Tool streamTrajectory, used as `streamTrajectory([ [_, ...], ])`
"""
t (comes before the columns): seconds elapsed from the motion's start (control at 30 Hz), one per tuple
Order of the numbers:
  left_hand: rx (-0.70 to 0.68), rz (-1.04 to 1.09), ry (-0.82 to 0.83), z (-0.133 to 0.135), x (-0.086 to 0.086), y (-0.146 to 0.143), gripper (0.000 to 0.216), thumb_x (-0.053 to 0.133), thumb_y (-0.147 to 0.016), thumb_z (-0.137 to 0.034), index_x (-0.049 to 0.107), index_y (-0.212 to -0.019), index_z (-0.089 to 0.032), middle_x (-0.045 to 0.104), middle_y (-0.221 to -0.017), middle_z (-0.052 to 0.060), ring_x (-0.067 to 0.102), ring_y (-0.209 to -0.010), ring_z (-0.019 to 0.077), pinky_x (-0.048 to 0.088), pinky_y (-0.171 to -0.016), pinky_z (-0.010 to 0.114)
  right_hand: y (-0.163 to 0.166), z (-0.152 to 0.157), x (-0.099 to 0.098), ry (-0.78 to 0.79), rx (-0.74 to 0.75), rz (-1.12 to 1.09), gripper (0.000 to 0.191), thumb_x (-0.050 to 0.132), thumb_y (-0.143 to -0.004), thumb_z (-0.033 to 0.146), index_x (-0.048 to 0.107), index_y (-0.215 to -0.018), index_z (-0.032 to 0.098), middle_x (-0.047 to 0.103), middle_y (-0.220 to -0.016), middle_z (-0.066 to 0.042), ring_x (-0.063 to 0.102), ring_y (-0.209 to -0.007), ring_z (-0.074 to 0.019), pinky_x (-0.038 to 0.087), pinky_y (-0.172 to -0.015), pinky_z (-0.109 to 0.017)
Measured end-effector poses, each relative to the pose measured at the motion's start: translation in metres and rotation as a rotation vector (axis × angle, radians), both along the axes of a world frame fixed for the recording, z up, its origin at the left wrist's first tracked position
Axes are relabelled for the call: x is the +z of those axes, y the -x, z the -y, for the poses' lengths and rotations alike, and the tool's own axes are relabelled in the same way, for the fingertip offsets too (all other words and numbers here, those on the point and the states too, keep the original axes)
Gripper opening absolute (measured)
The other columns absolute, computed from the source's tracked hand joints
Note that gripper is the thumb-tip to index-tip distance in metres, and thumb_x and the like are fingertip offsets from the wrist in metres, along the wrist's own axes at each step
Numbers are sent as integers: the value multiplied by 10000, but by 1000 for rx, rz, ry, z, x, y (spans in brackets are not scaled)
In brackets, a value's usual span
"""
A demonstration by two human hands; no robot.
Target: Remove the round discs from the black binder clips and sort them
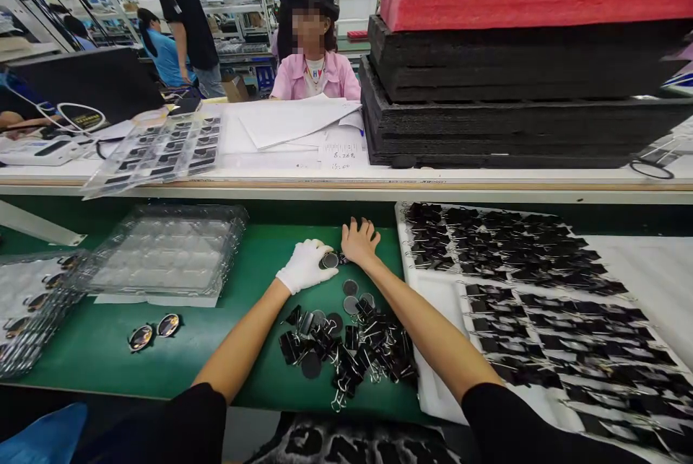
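My left hand [304, 265], in a white glove, holds a small round dark disc [330, 260] at its fingertips. My bare right hand [359, 239] rests beside it with fingers curled on a black binder clip, touching the disc. Both hands hover over the green mat [216, 348]. Between my forearms lies a pile of black binder clips [351, 356] mixed with loose round discs [350, 288]. Two shiny oval pieces [154, 331] lie on the mat to the left.
A white tray [441, 305] with rows of clipped black parts fills the right. Stacked clear blister trays [167, 255] stand at left. On the raised shelf are papers [295, 121], black and red foam stacks [520, 67], and another blister tray [157, 150]. A person in pink sits opposite.
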State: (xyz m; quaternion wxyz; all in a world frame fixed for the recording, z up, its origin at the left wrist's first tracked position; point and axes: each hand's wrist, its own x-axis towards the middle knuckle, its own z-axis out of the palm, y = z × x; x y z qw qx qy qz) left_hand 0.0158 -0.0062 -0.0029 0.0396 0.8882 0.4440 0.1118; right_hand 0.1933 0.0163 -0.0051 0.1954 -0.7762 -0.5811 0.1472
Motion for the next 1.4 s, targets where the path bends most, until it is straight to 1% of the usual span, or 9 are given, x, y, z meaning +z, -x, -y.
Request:
streamTrajectory([
  [0.07, 9, -14, 3, -1, -2, 0, 528, 723, -825, -605, 677, -1228, -266, 649, -1205, 80, 584, -1081, 292, 438, -896, 417, -2, 0, -1, -4, 15, 30, 601, 154, -1080, 448, 338, -1587, 182, 241, -1664, -177, 127, -1552, -333, 147, -1209, -609],
  [0.2, 16, -49, 22, -3, -5, -2, 497, 692, -865, -615, 677, -1180, -231, 657, -1174, 91, 578, -1108, 296, 426, -922, 416, -8, -3, -4, -2, 49, 68, 593, 137, -1083, 449, 327, -1592, 209, 232, -1670, -156, 115, -1552, -318, 140, -1211, -608],
  [0.33, 14, -79, 34, -4, -6, -3, 521, 660, -887, -630, 657, -1196, -210, 654, -1174, 99, 573, -1119, 299, 421, -935, 417, -10, -4, -5, 0, 72, 80, 587, 139, -1084, 454, 347, -1583, 224, 246, -1666, -146, 118, -1553, -308, 140, -1214, -598],
  [0.5, 17, -109, 49, -4, -3, -5, 521, 640, -899, -634, 652, -1213, -218, 643, -1193, 107, 568, -1127, 305, 427, -926, 421, -10, -2, -5, -15, 69, 88, 585, 119, -1084, 433, 371, -1566, 216, 271, -1655, -152, 132, -1549, -301, 142, -1211, -607],
  [0.7, 16, -135, 85, -4, 2, -9, 520, 625, -910, -629, 649, -1237, -225, 635, -1199, 117, 574, -1122, 309, 439, -920, 421, -12, -3, -8, -22, 49, 89, 586, 123, -1082, 426, 404, -1544, 199, 279, -1648, -164, 142, -1545, -314, 127, -1208, -625],
  [0.9, 3, -157, 75, -7, 1, -15, 533, 628, -910, -621, 645, -1245, -206, 634, -1208, 128, 579, -1124, 318, 450, -900, 414, -12, -3, -11, -33, 51, 88, 566, 154, -1082, 421, 439, -1518, 200, 292, -1645, -158, 140, -1547, -315, 115, -1212, -620],
  [1.13, 26, -160, 89, -6, 3, -16, 543, 636, -906, -621, 631, -1261, -209, 626, -1211, 130, 577, -1149, 318, 449, -927, 421, -12, -2, -9, -35, 33, 86, 557, 176, -1077, 415, 464, -1497, 188, 290, -1647, -167, 143, -1544, -328, 108, -1207, -626],
  [1.4, 15, -164, 82, -5, 6, -20, 551, 632, -915, -613, 627, -1263, -186, 635, -1232, 128, 571, -1162, 311, 435, -945, 409, -13, -1, -7, -38, 35, 75, 537, 200, -1080, 401, 478, -1483, 180, 313, -1632, -170, 147, -1542, -317, 109, -1211, -619],
])
